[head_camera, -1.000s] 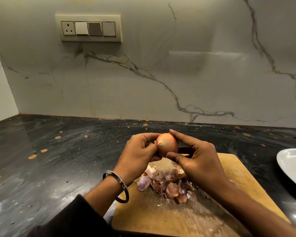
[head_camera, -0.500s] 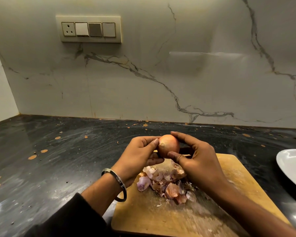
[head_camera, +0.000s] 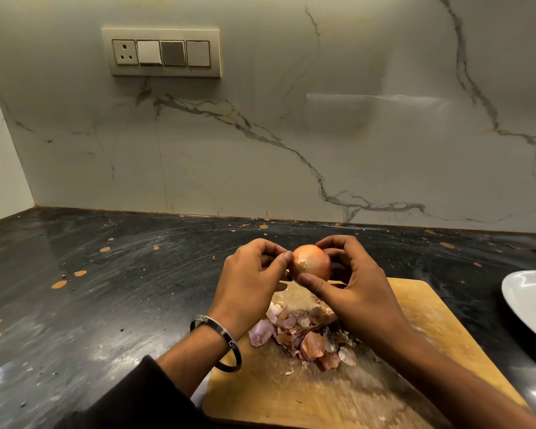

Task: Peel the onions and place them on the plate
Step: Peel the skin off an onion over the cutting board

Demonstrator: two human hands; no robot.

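Observation:
A round orange-brown onion [head_camera: 312,263] is held in the air above the far end of a wooden cutting board [head_camera: 424,329]. My right hand [head_camera: 358,292] grips it, thumb under the front and fingers curled over the top and back. My left hand [head_camera: 251,280] is at the onion's left side, its thumb and fingertip pinched together at the skin there. A heap of purple and brown onion peels [head_camera: 304,334] lies on the board under my hands. The white plate [head_camera: 529,305] sits at the right edge of view, partly cut off.
The board rests on a dark stone counter [head_camera: 106,305] with orange specks. A marble wall [head_camera: 291,134] with a switch panel [head_camera: 161,52] rises behind. A metal bangle [head_camera: 220,342] circles my left wrist.
My left thumb and finger have slid from the onion's front to a pinch at its left side. The onion has turned a little in my right hand.

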